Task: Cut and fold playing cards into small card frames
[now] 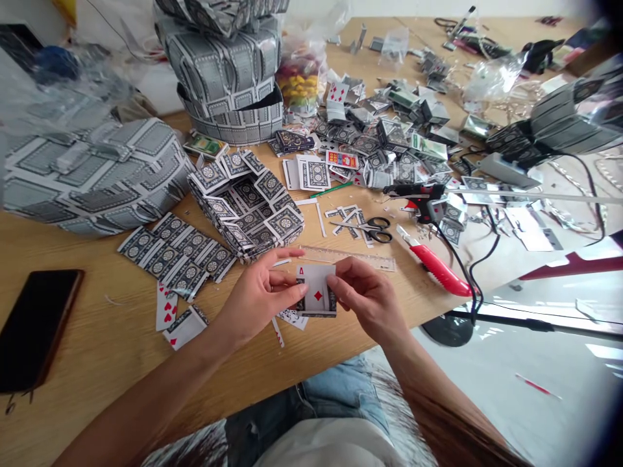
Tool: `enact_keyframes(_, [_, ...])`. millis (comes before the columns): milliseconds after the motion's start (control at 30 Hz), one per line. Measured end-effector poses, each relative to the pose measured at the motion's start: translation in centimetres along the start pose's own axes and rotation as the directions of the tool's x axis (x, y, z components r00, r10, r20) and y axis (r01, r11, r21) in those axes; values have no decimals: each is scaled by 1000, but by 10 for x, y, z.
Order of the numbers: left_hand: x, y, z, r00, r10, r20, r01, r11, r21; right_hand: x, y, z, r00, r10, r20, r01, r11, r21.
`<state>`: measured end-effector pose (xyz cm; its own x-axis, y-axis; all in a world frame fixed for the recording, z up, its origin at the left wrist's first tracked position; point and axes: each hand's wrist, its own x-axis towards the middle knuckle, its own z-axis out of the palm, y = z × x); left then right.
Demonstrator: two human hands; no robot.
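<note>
Between my two hands, just above the table's near edge, is a playing card with a red diamond, its sides bordered by dark patterned card. My left hand pinches its left side, thumb on the front and index finger stretched out above. On the right side, the thumb and fingers of my right hand grip it. Below lies a partly covered card and a thin strip. A clear ruler lies just beyond my hands. Farther off stands an open box woven from folded cards.
Black scissors, a red cutter and a glue gun with a cable lie to the right. A joined card panel and a phone are at left. Large woven card pieces and a card pile stand behind.
</note>
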<state>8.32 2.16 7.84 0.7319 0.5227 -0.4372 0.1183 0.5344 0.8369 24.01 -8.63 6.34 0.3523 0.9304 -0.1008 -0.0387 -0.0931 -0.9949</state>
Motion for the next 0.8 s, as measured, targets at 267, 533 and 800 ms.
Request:
enact_keyframes(267, [1,-2,0,999,14,-39,-14,1000,9,6,2,0,999,35,27,-36,997,69])
enact_keyframes(533, [-2,-3,0,992,99,-79,-99,995,5,10,1,2,999,24,21,-29,970,241])
enact_keyframes(800, [-2,-9,-1,974,208,-94,-206,978,34,9,2,7,998,54,29,-61,928,366])
